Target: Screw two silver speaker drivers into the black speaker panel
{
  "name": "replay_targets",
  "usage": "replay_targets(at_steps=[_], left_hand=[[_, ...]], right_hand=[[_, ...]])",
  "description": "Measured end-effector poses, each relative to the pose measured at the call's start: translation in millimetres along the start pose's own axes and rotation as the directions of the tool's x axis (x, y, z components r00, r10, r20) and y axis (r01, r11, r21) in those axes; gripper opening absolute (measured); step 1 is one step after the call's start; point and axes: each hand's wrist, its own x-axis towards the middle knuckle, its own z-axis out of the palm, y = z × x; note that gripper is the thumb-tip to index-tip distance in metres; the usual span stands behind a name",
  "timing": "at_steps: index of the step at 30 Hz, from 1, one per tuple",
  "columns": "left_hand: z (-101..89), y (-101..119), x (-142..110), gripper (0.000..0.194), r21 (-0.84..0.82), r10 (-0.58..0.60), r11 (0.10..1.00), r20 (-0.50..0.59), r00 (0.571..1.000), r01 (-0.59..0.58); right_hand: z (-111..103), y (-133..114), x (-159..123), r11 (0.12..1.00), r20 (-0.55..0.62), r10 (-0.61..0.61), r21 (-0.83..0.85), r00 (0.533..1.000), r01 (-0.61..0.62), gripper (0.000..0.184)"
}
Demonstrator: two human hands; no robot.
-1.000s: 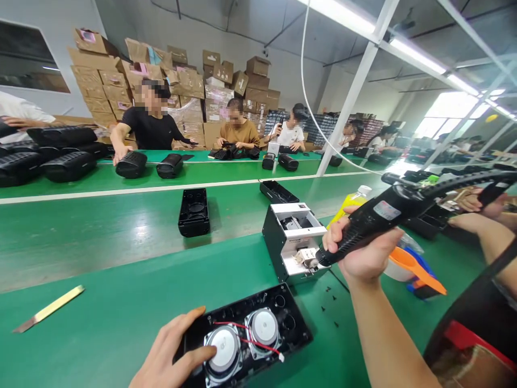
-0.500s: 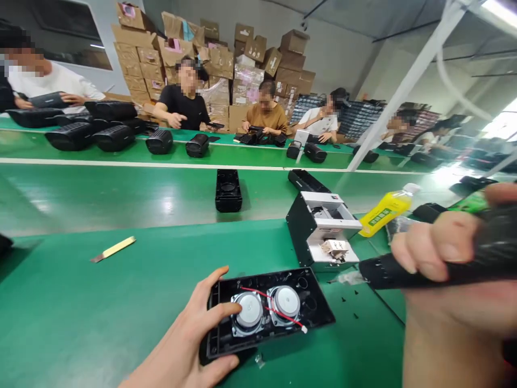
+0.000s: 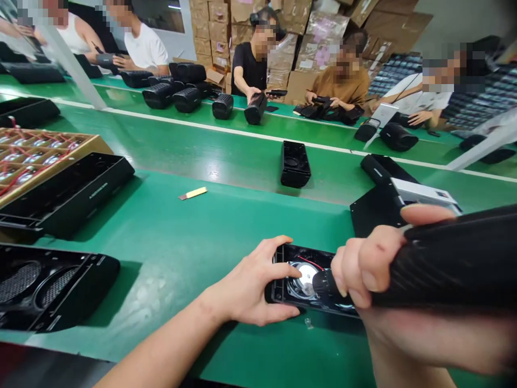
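The green worktop point(image 3: 169, 237) carries stacked black housings point(image 3: 60, 188) at its left edge. Near the front edge, an open speaker shell point(image 3: 291, 291) is pinned flat by the left hand point(image 3: 254, 285), gripping its left end, apparently to steady it. The right hand point(image 3: 375, 269) is closed around an electric screwdriver point(image 3: 444, 264), tip over a driver point(image 3: 305, 272).

The green counter point(image 3: 169, 231) carries an open black speaker shell point(image 3: 301, 280) at its near edge, two larger black housings point(image 3: 48, 285) to the left, a yellow-handled blade point(image 3: 193, 193) farther out, and a small screw point(image 3: 307, 323) beside the shell.
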Motion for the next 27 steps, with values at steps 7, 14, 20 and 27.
replay_targets(at_steps=[7,14,20,27], left_hand=[[1.9,-4,1,0.055,-0.016,0.037,0.999,-0.007,0.999,-0.037],[2.7,-4,1,0.057,-0.015,0.035,0.999,-0.010,0.999,-0.035],[2.6,-4,1,0.057,-0.013,0.036,0.999,-0.020,0.999,-0.037],[0.8,-5,2,0.056,0.000,0.085,0.996,-0.021,0.996,-0.085]], right_hand=[[-3,22,-2,0.999,0.136,-0.009,0.053,0.991,0.002,0.070],[-5,30,-2,0.999,0.128,-0.001,0.038,0.992,-0.004,0.068],[-4,32,0,0.999,0.119,-0.004,0.040,0.993,-0.001,0.066],[-6,39,6,0.996,0.077,0.024,0.080,0.997,-0.030,0.066]])
